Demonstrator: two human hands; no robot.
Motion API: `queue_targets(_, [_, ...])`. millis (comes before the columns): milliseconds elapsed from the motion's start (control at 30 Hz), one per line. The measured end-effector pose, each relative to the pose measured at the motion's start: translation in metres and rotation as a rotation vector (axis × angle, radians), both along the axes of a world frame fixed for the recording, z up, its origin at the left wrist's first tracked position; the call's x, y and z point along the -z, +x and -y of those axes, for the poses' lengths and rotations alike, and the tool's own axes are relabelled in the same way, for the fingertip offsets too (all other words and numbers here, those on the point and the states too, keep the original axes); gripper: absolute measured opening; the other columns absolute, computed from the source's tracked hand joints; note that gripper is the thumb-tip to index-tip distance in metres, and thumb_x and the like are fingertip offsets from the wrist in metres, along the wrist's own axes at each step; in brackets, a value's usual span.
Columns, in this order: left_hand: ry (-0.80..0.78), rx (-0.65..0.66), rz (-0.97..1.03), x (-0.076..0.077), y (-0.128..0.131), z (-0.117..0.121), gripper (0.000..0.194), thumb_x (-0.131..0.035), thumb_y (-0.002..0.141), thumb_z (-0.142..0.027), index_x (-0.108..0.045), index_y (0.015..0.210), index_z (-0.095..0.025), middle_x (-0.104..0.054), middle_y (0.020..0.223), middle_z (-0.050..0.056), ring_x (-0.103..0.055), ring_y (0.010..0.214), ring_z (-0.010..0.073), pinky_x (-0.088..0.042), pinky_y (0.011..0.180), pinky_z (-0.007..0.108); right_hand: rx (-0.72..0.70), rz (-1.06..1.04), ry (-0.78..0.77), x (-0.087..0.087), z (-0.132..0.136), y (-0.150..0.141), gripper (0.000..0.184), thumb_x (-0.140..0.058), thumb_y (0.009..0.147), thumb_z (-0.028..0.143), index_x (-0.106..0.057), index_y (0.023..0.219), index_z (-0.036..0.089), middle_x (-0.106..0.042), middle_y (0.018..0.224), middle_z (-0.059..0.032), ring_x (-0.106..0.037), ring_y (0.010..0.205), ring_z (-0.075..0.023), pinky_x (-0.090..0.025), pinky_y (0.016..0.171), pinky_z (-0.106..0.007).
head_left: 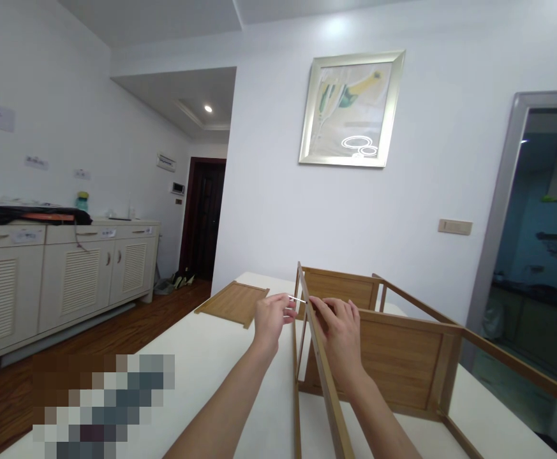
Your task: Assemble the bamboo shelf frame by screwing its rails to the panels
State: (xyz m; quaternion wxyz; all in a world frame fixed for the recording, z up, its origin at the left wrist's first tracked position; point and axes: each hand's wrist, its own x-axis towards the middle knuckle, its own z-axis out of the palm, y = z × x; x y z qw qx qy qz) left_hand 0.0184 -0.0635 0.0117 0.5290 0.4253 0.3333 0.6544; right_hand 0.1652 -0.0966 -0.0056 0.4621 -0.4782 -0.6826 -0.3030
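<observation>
A wooden shelf frame (326, 376) with slim legs and brown panels lies on its side on a white table. My left hand (272, 319) is left of the nearest upright, its fingers closed on a thin, shiny metal rod (298, 299). The rod's far end meets the upright; its tip and the part inside my fingers are hidden. My right hand (339, 331) is on the other side of that upright, fingers bent and gripping the wood near the rod's end. Behind my right hand stands a wooden panel (397, 357) fitted between the rails.
A loose wooden panel (235, 302) lies flat on the white table (211, 370), left of my hands. A white cabinet (77, 261) stands along the left wall. A framed picture (349, 111) hangs ahead, and a doorway (536, 255) is at right.
</observation>
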Motion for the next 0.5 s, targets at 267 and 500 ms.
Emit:
queue_targets(267, [0.061, -0.035, -0.204, -0.001, -0.012, -0.01, 0.018, -0.066, 0.065, -0.028, -0.076, 0.071, -0.014, -0.071, 0.072, 0.009, -0.059, 0.058, 0.0154, -0.046, 0.057, 0.028, 0.008, 0.004, 0.0, -0.001, 0.001, 0.0, 0.03, -0.045, 0.094, 0.022, -0.068, 0.113, 0.028, -0.065, 0.097, -0.0051, -0.058, 0.094, -0.0222, -0.032, 0.104, -0.051])
queue_targets(500, [0.149, -0.148, -0.368, 0.002, -0.021, -0.021, 0.01, -0.071, 0.057, -0.021, -0.068, 0.049, -0.02, -0.06, 0.053, -0.001, -0.057, 0.066, 0.0184, -0.038, 0.061, 0.024, 0.013, 0.0, 0.002, 0.0, 0.0, -0.001, 0.03, -0.045, 0.094, 0.023, -0.069, 0.111, 0.028, -0.065, 0.096, -0.0055, -0.057, 0.094, -0.0227, -0.032, 0.103, -0.051])
